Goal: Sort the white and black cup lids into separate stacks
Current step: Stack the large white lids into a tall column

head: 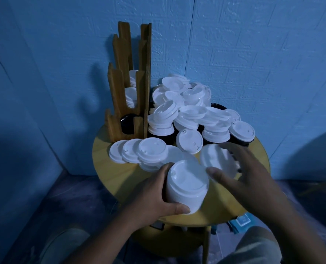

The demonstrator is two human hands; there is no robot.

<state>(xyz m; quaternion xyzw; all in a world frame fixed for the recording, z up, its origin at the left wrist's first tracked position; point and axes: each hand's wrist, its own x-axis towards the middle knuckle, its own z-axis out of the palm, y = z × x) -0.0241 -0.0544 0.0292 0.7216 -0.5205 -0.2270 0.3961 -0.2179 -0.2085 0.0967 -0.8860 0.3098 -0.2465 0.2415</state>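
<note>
My left hand (154,195) grips a tall stack of white lids (187,185) near the front of the round yellow table (108,168). My right hand (242,168) hovers just right of the stack with fingers spread, over a blurred white lid (213,159); whether it touches that lid I cannot tell. A big heap of white lids (188,109) fills the back of the table, with black lids (218,106) showing under and behind it. Three white lids (137,152) lie in an overlapping row at the left.
A wooden lid rack (131,82) stands at the table's back left, holding white lids (130,97) in upper slots and black lids (126,123) in the lowest. Blue walls close in behind. A blue packet (241,222) lies on the floor under the table's right edge.
</note>
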